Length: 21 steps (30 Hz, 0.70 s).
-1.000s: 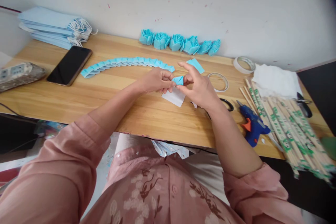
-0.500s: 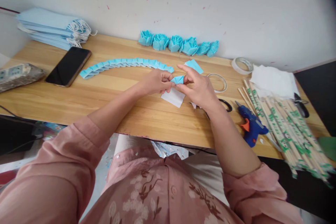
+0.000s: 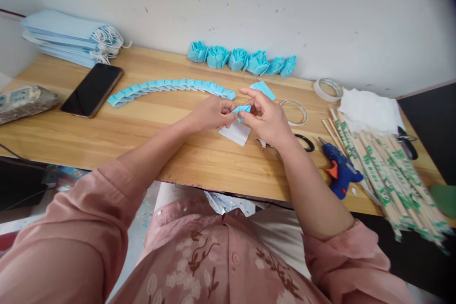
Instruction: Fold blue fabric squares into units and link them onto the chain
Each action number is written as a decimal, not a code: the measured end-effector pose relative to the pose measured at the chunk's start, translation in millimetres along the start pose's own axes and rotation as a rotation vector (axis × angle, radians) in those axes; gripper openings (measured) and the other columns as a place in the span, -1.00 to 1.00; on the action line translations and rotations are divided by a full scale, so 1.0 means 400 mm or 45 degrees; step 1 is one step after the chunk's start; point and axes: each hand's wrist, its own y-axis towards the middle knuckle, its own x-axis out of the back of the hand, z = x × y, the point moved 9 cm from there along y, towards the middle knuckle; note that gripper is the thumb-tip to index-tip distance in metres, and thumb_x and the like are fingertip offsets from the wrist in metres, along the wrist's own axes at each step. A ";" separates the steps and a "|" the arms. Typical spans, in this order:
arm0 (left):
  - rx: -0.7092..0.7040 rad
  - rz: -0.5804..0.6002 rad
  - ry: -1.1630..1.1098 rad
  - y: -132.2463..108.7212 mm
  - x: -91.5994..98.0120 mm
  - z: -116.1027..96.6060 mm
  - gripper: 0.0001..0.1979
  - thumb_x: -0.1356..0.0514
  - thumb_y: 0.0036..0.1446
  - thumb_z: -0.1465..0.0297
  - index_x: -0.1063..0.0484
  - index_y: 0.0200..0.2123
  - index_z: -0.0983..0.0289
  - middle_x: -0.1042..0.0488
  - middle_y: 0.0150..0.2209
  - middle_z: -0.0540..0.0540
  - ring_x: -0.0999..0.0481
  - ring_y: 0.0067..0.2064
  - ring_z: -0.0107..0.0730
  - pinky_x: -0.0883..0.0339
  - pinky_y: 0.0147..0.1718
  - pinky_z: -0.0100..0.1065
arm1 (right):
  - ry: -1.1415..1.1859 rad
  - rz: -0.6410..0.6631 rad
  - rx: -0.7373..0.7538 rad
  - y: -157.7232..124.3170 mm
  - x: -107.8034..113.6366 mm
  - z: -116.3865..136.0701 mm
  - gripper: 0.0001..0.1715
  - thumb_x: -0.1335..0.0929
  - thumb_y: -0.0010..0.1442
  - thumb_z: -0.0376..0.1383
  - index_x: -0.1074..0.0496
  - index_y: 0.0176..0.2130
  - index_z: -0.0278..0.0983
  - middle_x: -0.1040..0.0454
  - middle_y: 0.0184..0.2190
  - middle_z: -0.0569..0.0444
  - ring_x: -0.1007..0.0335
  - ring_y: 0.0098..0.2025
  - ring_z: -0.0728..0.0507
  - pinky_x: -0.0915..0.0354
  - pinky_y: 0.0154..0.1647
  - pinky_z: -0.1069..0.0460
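Between my two hands is a small folded blue piece (image 3: pixel 242 109), paper or mask fabric. My left hand (image 3: pixel 213 113) pinches its left end, and my right hand (image 3: pixel 268 116) grips the right end with thumb and fingers. Just below lies a white square sheet (image 3: pixel 235 132) on the table. Behind my hands a curved row of folded blue pieces (image 3: pixel 171 85) stretches to the left. A flat blue square (image 3: pixel 262 89) rests beyond my right hand. Scissors (image 3: pixel 305 142) lie partly hidden under my right wrist.
Several blue fabric flowers (image 3: pixel 238 59) line the wall. A phone (image 3: pixel 92 90) and stacked masks (image 3: pixel 67 38) sit at left. Tape rolls (image 3: pixel 294 112), a blue glue gun (image 3: pixel 340 170), wrapped chopsticks (image 3: pixel 392 178) and white sheets (image 3: pixel 370 109) are at right.
The folded blue piece has turned in my fingers and looks narrower, its triangular crease less visible. Both hands stay in nearly the same place.
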 end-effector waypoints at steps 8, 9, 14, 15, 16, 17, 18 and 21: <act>0.032 0.090 -0.263 0.002 -0.009 0.002 -0.93 -0.24 0.15 0.42 -0.46 -0.34 0.32 -0.43 -0.57 -0.07 -0.33 -0.61 -0.63 -0.22 -0.57 -0.53 | 0.117 -0.111 -0.045 0.010 0.018 -0.041 -0.30 -0.33 0.26 -0.18 -0.16 0.34 -0.12 -0.54 -0.20 0.05 -0.49 -0.25 -0.13 -0.44 -0.21 -0.05; 0.027 0.090 -0.261 0.002 -0.010 0.000 -0.89 -0.25 0.15 0.39 -0.45 -0.37 0.32 -0.44 -0.57 -0.06 -0.33 -0.60 -0.63 -0.21 -0.57 -0.53 | 0.140 -0.107 -0.042 0.010 0.017 -0.042 -0.30 -0.33 0.26 -0.17 -0.17 0.34 -0.11 -0.54 -0.20 0.06 -0.50 -0.24 -0.13 -0.45 -0.20 -0.05; 0.037 -0.004 -0.262 -0.001 -0.006 -0.004 -0.73 -0.29 0.15 0.32 -0.35 -0.51 0.31 -0.39 -0.60 -0.07 -0.29 -0.61 -0.66 -0.16 -0.58 -0.54 | 0.246 -0.063 -0.026 0.008 0.001 -0.032 -0.29 -0.34 0.24 -0.14 -0.18 0.33 -0.12 -0.56 -0.18 0.07 -0.52 -0.19 -0.11 -0.45 -0.13 -0.05; 0.047 -0.027 -0.267 -0.003 -0.005 -0.004 -0.73 -0.28 0.16 0.35 -0.35 -0.52 0.31 -0.38 -0.61 -0.07 -0.29 -0.61 -0.66 -0.15 -0.59 -0.55 | 0.273 -0.056 -0.032 0.008 -0.002 -0.030 -0.29 -0.34 0.24 -0.15 -0.18 0.32 -0.13 -0.57 -0.18 0.07 -0.52 -0.19 -0.11 -0.45 -0.12 -0.05; 0.057 -0.049 -0.273 -0.004 -0.005 -0.005 -0.74 -0.27 0.17 0.37 -0.35 -0.52 0.31 -0.37 -0.62 -0.08 -0.28 -0.61 -0.67 -0.14 -0.59 -0.56 | 0.307 -0.053 -0.041 0.008 -0.004 -0.030 -0.29 -0.35 0.23 -0.15 -0.19 0.32 -0.14 -0.57 -0.18 0.06 -0.52 -0.19 -0.11 -0.45 -0.11 -0.05; 0.065 -0.070 -0.278 -0.005 -0.005 -0.005 -0.75 -0.26 0.18 0.40 -0.34 -0.53 0.31 -0.37 -0.62 -0.08 -0.28 -0.61 -0.67 -0.13 -0.59 -0.56 | 0.345 -0.054 -0.049 0.008 -0.006 -0.029 -0.29 -0.36 0.21 -0.16 -0.21 0.31 -0.15 -0.58 -0.18 0.06 -0.52 -0.20 -0.11 -0.45 -0.11 -0.05; 0.069 -0.089 -0.285 -0.006 -0.005 -0.007 -0.75 -0.24 0.19 0.43 -0.34 -0.53 0.31 -0.36 -0.62 -0.08 -0.27 -0.62 -0.68 -0.12 -0.59 -0.56 | 0.380 -0.060 -0.059 0.009 -0.006 -0.030 -0.29 -0.37 0.20 -0.17 -0.22 0.29 -0.16 -0.58 -0.19 0.06 -0.52 -0.21 -0.11 -0.45 -0.10 -0.05; 0.062 -0.112 -0.309 -0.007 -0.004 -0.013 -0.73 -0.23 0.19 0.46 -0.32 -0.55 0.31 -0.35 -0.63 -0.09 -0.26 -0.63 -0.69 -0.12 -0.59 -0.57 | 0.425 -0.091 -0.083 0.010 0.000 -0.034 -0.32 -0.39 0.19 -0.18 -0.27 0.26 -0.17 -0.57 -0.25 0.09 -0.51 -0.23 -0.11 -0.44 -0.10 -0.05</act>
